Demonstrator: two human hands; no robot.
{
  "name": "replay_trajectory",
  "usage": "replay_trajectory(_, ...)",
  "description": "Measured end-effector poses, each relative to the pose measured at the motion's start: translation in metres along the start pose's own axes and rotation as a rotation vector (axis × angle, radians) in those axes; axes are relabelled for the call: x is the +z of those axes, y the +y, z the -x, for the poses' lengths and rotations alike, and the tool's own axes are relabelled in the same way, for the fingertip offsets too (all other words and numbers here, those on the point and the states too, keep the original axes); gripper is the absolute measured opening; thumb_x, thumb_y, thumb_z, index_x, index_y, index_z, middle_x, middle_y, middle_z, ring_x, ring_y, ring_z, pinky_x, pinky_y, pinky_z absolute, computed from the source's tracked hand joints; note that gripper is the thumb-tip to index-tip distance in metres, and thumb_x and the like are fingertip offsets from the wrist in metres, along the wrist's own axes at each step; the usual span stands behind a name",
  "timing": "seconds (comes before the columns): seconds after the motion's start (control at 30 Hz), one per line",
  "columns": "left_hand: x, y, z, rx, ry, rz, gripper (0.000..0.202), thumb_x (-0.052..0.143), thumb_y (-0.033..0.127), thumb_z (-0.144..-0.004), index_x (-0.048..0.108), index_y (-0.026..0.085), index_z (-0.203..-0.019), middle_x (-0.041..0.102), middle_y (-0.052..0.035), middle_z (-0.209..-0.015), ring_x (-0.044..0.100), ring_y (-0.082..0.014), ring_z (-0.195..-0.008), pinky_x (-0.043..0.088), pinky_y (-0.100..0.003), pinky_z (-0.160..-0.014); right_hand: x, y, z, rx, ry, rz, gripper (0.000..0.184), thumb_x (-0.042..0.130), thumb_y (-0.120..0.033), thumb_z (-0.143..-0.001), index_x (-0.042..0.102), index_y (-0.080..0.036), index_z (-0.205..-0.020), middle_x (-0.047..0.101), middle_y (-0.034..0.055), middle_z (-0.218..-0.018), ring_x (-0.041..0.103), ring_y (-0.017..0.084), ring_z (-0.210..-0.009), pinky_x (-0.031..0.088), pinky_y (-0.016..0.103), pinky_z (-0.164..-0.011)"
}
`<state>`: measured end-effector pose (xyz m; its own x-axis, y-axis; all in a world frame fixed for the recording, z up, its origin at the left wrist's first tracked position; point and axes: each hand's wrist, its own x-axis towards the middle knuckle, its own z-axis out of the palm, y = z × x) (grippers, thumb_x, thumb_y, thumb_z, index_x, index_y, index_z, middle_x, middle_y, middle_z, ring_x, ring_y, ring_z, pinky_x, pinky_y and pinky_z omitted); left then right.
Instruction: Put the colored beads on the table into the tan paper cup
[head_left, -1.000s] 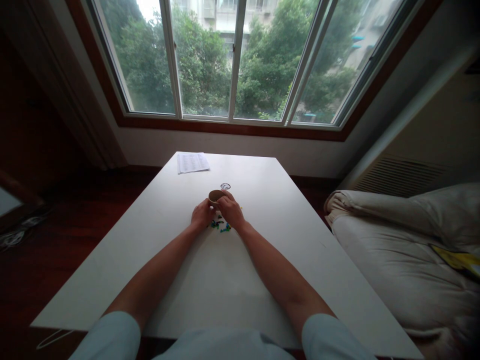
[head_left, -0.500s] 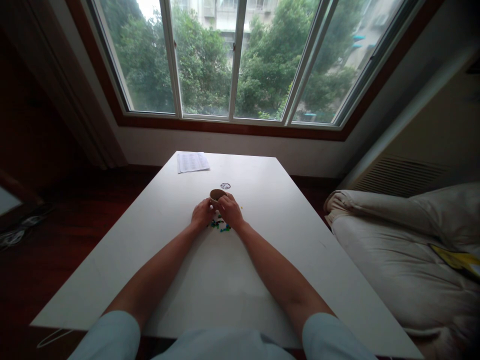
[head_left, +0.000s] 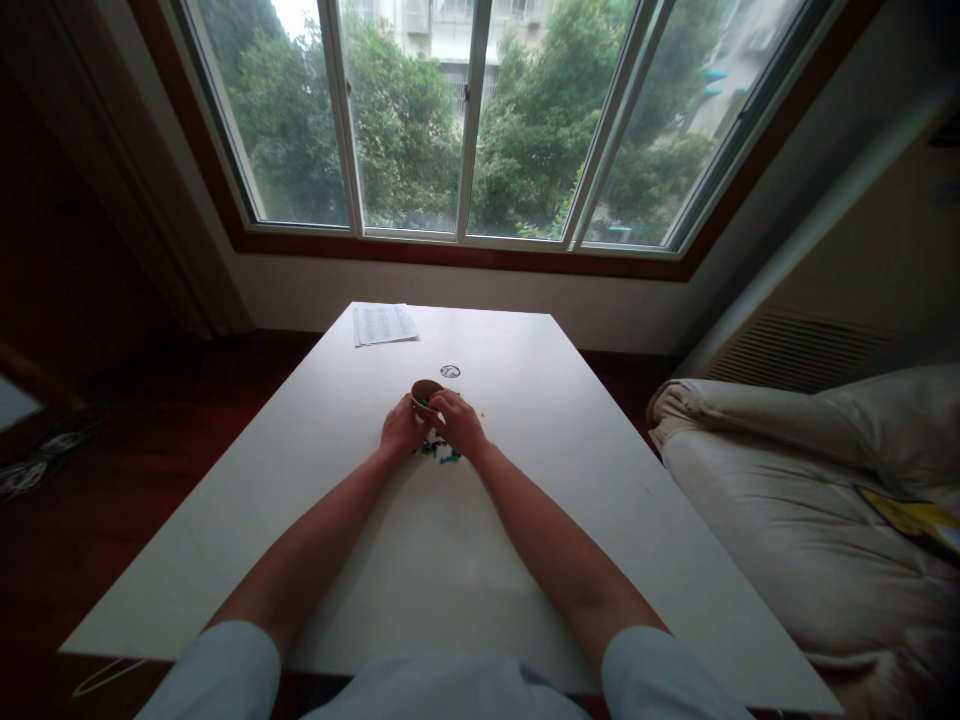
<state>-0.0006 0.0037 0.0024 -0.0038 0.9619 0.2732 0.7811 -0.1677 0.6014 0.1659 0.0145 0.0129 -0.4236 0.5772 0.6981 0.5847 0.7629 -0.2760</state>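
Note:
A small brown cup (head_left: 424, 386) stands tilted over the middle of the white table (head_left: 420, 590), its mouth partly showing and something greenish inside. My left hand (head_left: 403, 428) is wrapped around its near left side. At the right rim is my right hand (head_left: 457, 420), fingers drawn together and bent over the mouth; whatever they pinch is too small to make out. Below and between both hands lie several small green, blue and dark pieces (head_left: 442, 452), loose on the tabletop. The undersides of my fingers are hidden.
Just beyond the cup lies a round clear disc with a dark rim (head_left: 450, 371). Printed sheets (head_left: 385, 324) rest at the table's far left corner. One tiny orange piece (head_left: 482, 414) is right of my right hand. A cushioned seat (head_left: 750, 480) stands to the right.
The cup has shifted slightly left and tips more toward me, so greenish contents now show. My right fingers have moved from inside the mouth to its right rim.

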Motion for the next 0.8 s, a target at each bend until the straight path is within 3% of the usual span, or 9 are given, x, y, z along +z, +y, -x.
replay_trajectory(0.33, 0.000, 0.002, -0.001, 0.005, 0.001, -0.066, 0.039, 0.068, 0.038, -0.086, 0.059, 0.022, -0.120, 0.069, -0.0099, -0.116, 0.064, -0.0258, -0.105, 0.048, -0.034, -0.086, -0.002, 0.002, 0.000, 0.015, -0.070, -0.023, 0.017, 0.059, -0.033, -0.101, 0.065, -0.023, -0.089, 0.069, 0.0073, -0.101, 0.058, 0.021, -0.103, 0.048, 0.032, -0.086)
replay_trajectory(0.47, 0.000, 0.002, -0.001, 0.050, 0.001, -0.094, 0.035, 0.065, 0.033, -0.087, 0.060, 0.022, -0.120, 0.069, -0.0097, -0.118, 0.063, -0.0252, -0.107, 0.046, -0.034, -0.089, -0.001, 0.009, 0.000, 0.006, -0.051, -0.131, 0.017, 0.063, -0.035, -0.098, 0.064, -0.023, -0.085, 0.069, 0.0054, -0.098, 0.058, 0.021, -0.105, 0.048, 0.033, -0.089)
replay_trajectory(0.57, 0.000, 0.001, -0.001, 0.063, -0.011, -0.130, 0.033, 0.064, 0.035, -0.088, 0.061, 0.022, -0.118, 0.069, -0.0098, -0.117, 0.063, -0.0255, -0.107, 0.045, -0.034, -0.089, 0.003, 0.015, 0.001, 0.072, -0.019, -0.201, 0.018, 0.065, -0.034, -0.095, 0.061, -0.023, -0.082, 0.066, 0.0038, -0.089, 0.058, 0.020, -0.094, 0.049, 0.034, -0.086)
replay_trajectory(0.7, 0.002, 0.000, -0.002, 0.046, -0.025, -0.169, 0.033, 0.064, 0.040, -0.089, 0.062, 0.022, -0.116, 0.071, -0.0109, -0.114, 0.064, -0.0266, -0.106, 0.045, -0.034, -0.086, 0.006, 0.016, 0.003, 0.176, 0.021, -0.229, 0.011, 0.066, -0.031, -0.091, 0.062, -0.023, -0.086, 0.064, 0.0026, -0.087, 0.057, 0.020, -0.087, 0.049, 0.033, -0.079)
replay_trajectory(0.8, 0.003, -0.001, -0.004, 0.023, -0.026, -0.191, 0.032, 0.063, 0.042, -0.089, 0.063, 0.020, -0.112, 0.072, -0.0120, -0.107, 0.065, -0.0275, -0.102, 0.045, -0.034, -0.084, 0.006, 0.012, 0.003, 0.159, 0.027, -0.242, 0.009, 0.062, -0.030, -0.094, 0.064, -0.024, -0.089, 0.067, 0.0033, -0.089, 0.057, 0.020, -0.089, 0.048, 0.034, -0.083)
